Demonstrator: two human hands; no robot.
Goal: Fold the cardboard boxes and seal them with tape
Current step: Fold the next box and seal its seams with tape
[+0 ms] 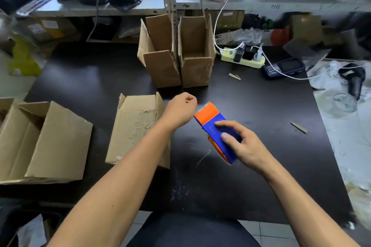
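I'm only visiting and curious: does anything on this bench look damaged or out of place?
Yes. The flattened box under the left forearm has its outer paper torn away, exposing the ribbing. The right upright box is scuffed in front. Two cardboard scraps lie loose on the table.

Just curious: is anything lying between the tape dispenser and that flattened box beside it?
Only the person's own left forearm crosses above the flat box. The bare table separates it from the dispenser, held in the right hand.

Matt, scuffed cardboard boxes (pixel 138 126); glossy plastic tape dispenser (pixel 216 126); smooth, semi-gloss black table (pixel 261 146).
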